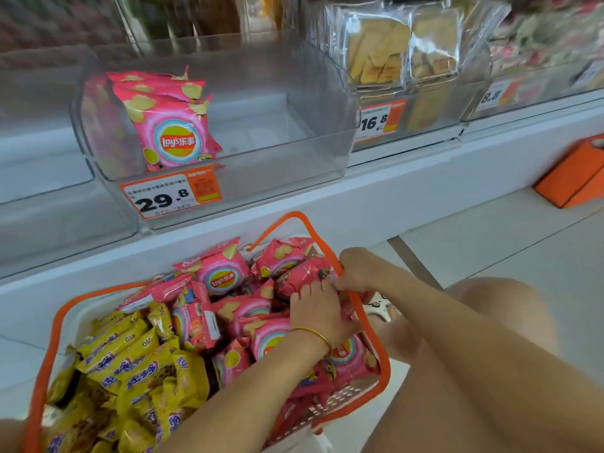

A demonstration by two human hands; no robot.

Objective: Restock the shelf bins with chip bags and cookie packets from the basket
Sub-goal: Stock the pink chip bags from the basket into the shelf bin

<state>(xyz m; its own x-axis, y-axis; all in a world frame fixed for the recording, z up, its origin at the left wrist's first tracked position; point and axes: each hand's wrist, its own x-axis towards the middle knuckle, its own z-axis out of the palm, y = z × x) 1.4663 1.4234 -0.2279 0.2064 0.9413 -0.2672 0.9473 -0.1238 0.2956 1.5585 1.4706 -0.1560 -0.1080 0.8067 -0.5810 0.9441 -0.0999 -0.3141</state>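
We read "Lay's" with two Chinese characters on the pink chip bags in the basket (346,400) and on the pink bags (173,132) standing at the left side of the clear bin (294,158). The bin's price tag (170,196) says 29.8. The next tag (376,120), under the clear cookie packets (379,53), says 16.8. The blue writing on the yellow packets (130,361) is too blurred for us to read. One chip bag (302,273) lies on top, near the orange handle (313,230). The left hand (318,310), with a gold bangle (315,335), rests on its near side with its fingers stretched over it. The right hand (356,268) is curled at its right end. We cannot tell if it grips the bag or the handle.
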